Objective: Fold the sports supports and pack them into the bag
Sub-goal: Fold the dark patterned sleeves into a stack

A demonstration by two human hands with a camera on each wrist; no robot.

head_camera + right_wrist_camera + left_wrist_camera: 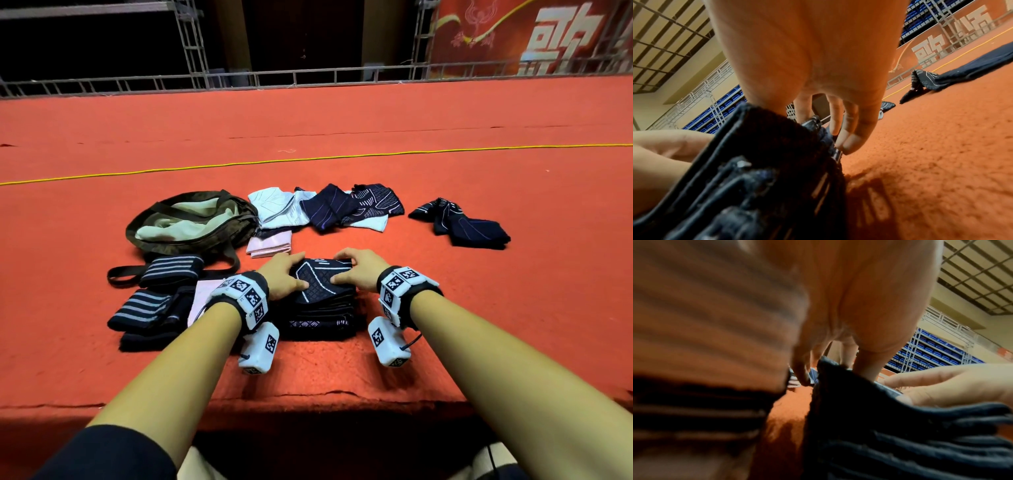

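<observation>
A stack of folded dark patterned supports lies on the red carpet in front of me. My left hand grips the top support's far left corner, thumb on top and fingers curled over the edge. My right hand grips its far right corner the same way. The left wrist view shows the left hand's fingers going down behind the dark fabric. In the right wrist view the right hand's fingertips touch the stack's side. The olive bag lies open at the left.
Dark striped supports lie left of the stack, and a folded pink one lies beside the bag. Unfolded white and navy supports are piled behind, with more navy ones at the right. A yellow cable crosses the carpet. The carpet's front edge is near me.
</observation>
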